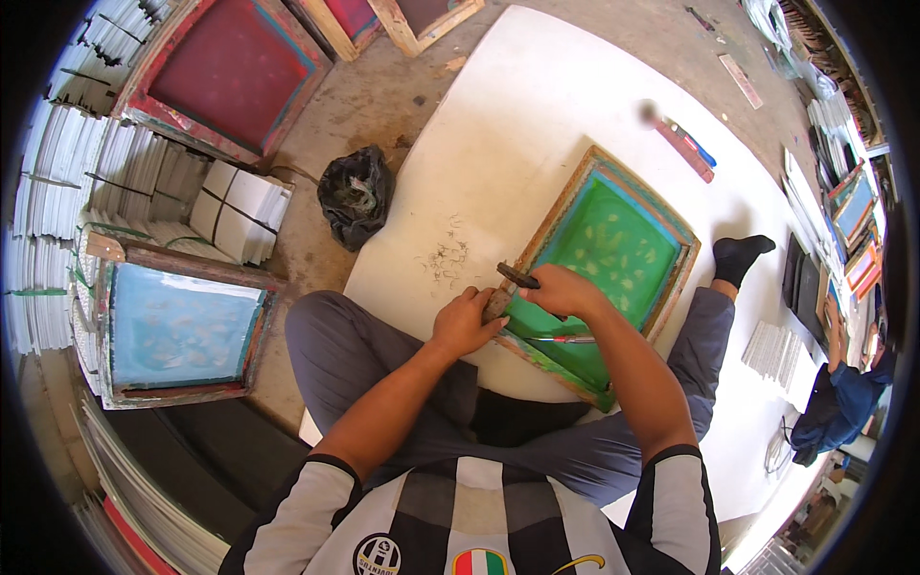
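Observation:
A wooden screen-printing frame (685,233) with green mesh (613,240) lies tilted across the white board before me. My left hand (465,324) is closed around the frame's near-left side, with bare worn wood showing at its fingertips. My right hand (565,292) is closed on a dark metal hand tool (517,276) that looks like pliers. The tool's head points left, just above the frame's edge; whether it touches the wood I cannot tell. A thin screwdriver (572,339) with a red handle lies on the mesh below my right hand. Small bent staples (446,261) are scattered left of the frame.
A black plastic bag (355,196) stands by the white board's (517,86) left edge. Beyond the frame lie a long reddish-brown tool (682,151) and a blue pen-like item (698,147). More screen frames (187,259) and bundled stacks (240,211) line the left. Another person (843,407) is at far right.

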{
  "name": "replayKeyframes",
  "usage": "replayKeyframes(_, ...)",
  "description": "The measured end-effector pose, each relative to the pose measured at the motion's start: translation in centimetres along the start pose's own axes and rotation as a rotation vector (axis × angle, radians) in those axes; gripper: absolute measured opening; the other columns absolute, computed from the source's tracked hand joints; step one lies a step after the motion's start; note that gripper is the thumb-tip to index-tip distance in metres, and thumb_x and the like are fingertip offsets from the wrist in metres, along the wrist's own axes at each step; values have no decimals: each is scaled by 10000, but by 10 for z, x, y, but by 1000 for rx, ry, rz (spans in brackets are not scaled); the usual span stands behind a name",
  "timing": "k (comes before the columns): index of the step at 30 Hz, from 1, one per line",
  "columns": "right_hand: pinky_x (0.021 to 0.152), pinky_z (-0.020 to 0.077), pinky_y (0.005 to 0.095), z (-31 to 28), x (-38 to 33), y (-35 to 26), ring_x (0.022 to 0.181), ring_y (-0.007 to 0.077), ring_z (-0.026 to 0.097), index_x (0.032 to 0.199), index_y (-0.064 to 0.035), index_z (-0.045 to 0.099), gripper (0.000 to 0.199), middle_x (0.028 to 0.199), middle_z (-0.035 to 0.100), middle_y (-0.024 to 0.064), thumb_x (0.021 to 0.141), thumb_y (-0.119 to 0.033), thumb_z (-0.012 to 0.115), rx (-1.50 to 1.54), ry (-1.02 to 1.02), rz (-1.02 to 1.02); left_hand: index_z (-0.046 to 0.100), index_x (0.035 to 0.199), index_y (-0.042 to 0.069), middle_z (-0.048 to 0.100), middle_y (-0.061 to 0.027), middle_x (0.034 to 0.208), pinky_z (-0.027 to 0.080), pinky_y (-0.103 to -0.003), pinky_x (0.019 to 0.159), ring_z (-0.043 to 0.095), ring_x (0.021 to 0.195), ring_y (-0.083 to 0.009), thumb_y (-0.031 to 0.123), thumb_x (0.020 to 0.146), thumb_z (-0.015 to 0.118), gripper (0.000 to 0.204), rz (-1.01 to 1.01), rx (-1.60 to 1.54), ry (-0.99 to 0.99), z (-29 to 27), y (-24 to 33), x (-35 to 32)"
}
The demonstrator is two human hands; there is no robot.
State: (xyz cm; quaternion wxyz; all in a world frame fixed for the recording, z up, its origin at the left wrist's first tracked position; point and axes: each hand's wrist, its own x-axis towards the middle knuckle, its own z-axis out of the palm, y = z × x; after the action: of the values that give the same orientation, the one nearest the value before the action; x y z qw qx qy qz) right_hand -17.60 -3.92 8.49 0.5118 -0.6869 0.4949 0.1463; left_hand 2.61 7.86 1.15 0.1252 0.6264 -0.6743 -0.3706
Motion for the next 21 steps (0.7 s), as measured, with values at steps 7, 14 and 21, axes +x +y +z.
replayKeyframes(7,657,536,472,1,-8,16,674,330,702,905,24,685,408,735,689,180,978,-377,668,-276,-34,28,607,1388,63,638,-164,1117,551,-466,844,675,1018,-367,460,863,766,677,-44,-25,-41,-1,3,3)
replayKeyframes(14,853,555,515,0,-5,9,974,436,711,986,54,731,436,1007,731,272,943,-379,702,-360,-49,93,610,1382,57,639,-168,1121,550,-466,851,675,1020,-370,451,864,764,668,-37,-39,-48,-1,1,5)
replayKeyframes(21,821,555,520,19,-2,7,928,428,705,980,22,707,397,959,722,248,971,-373,662,-390,34,111,609,1360,53,637,-161,1108,557,-473,840,681,1006,-363,400,864,768,626,-22,-36,-53,-1,0,7)
